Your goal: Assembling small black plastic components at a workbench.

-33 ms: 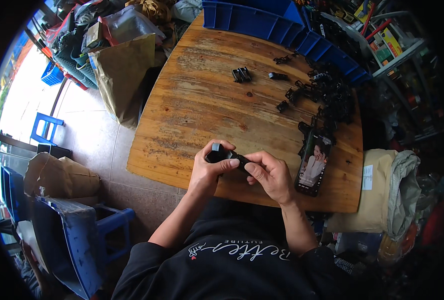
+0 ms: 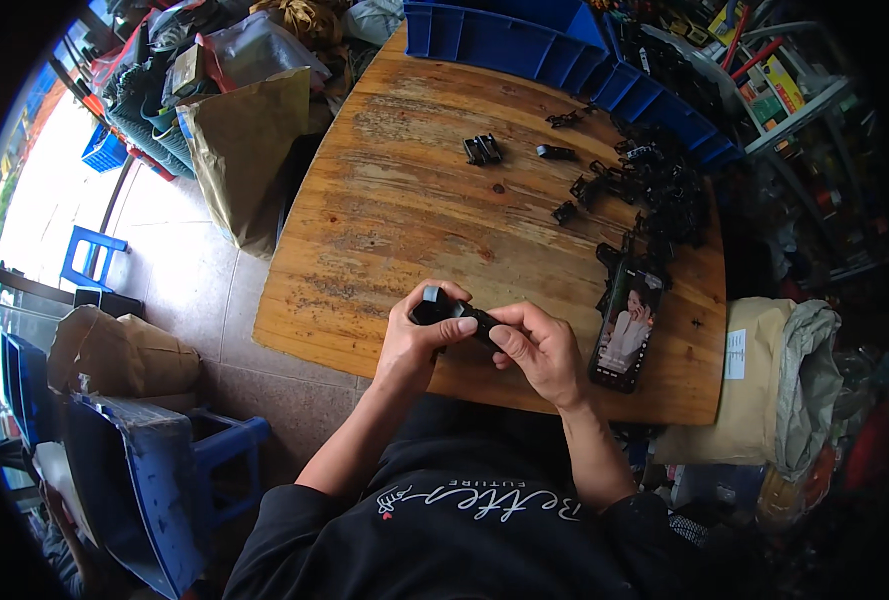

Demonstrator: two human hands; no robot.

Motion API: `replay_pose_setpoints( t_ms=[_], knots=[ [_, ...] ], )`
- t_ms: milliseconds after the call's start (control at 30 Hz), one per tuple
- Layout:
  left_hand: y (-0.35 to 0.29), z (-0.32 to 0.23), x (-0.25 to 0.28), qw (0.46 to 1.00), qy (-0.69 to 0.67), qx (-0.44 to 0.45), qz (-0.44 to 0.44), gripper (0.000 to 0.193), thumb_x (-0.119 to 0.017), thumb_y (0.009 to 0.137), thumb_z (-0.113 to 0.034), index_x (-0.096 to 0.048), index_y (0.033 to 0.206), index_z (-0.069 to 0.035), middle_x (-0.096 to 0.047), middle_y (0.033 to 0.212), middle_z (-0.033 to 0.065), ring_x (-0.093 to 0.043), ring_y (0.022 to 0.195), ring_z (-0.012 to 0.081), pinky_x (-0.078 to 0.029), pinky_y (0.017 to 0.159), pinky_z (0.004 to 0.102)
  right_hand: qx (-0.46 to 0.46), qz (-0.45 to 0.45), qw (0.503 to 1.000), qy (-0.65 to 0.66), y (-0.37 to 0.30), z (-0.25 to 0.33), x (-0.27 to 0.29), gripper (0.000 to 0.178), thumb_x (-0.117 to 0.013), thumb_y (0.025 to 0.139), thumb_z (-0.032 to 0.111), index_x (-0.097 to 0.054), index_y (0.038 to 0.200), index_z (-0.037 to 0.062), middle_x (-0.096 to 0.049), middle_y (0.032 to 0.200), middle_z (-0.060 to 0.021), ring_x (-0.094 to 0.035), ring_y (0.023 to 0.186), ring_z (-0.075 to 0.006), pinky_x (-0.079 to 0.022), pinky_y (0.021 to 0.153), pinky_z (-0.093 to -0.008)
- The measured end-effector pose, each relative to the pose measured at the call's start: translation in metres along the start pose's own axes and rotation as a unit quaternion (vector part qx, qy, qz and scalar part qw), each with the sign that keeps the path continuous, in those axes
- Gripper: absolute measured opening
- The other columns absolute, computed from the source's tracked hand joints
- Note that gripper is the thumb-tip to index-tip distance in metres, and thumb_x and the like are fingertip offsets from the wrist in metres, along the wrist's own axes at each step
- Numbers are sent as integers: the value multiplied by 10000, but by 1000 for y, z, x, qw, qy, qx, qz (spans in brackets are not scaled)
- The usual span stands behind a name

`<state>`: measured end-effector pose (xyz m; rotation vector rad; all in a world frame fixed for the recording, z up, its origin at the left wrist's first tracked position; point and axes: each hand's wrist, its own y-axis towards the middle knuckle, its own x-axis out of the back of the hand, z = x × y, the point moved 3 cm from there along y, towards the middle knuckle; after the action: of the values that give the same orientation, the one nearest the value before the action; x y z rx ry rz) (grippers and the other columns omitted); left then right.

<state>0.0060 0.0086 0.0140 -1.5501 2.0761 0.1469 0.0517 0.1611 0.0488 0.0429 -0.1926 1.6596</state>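
Left hand: the left hand (image 2: 410,338) is curled round a black part (image 2: 430,312), thumb laid along its near side; this grip seems meant to steady it.
Right hand: the right hand (image 2: 542,356) is nearly closed, thumb and forefinger pinched at the part's right end, probably because a fingertip hold suits small, fine contact.
Black part: held between both hands above the counter's near edge, close to the body, perhaps for a clear view from above; whether it is one piece or two joined I cannot tell, as fingers cover the middle.
Counter: the wooden counter (image 2: 394,215) carries a black heap (image 2: 669,190) along its right side, presumably there to be within the right hand's reach.
Loose pieces: a ribbed block (image 2: 482,150) and a small bar (image 2: 556,153) lie apart from the heap, toward the far side.
Phone: the phone (image 2: 626,335) lies face up by the right forearm, touching or just beside the heap's near end, its screen lit, likely for watching.
Blue bin: the blue bin (image 2: 504,45) stands at the far edge.
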Motion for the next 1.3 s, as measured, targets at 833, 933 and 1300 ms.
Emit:
replay_pose_setpoints(
  t_ms=[833, 933, 1300],
  knots=[
    [41, -8, -74, 981, 136, -112, 81, 673, -363, 900, -447, -140, 1434, -102, -37, 1495, 150, 13, 1384, 268, -23, 1100, 378, 21, -97, 969, 224, 29, 5, 24, 432, -512, 919, 249, -388, 1274, 36, -528, 1132, -98, -527, 1011, -168, -437, 851, -300],
    [63, -18, -75, 972, 156, -148, 92, 678, -423, 887, -391, -165, 1424, -67, -93, 1487, 156, -80, 1376, 281, -106, 1094, 382, -77, -49, 914, 395, 65, 15, 92, 337, -518, 909, 299, -520, 1140, 53, -586, 973, -84, -557, 829, -145, -480, 690, -281],
    [85, -18, -47, 910, 350, -223, 12, 453, -606, 806, -326, -561, 1105, 12, -497, 1219, 227, -565, 1011, 292, -468, 821, 363, 114, -618, 768, -121, 237, 56, 560, 344, -619, 821, 277, -523, 1060, 49, -568, 875, -30, -547, 751, -136, -453, 634, -299]
  ],
)
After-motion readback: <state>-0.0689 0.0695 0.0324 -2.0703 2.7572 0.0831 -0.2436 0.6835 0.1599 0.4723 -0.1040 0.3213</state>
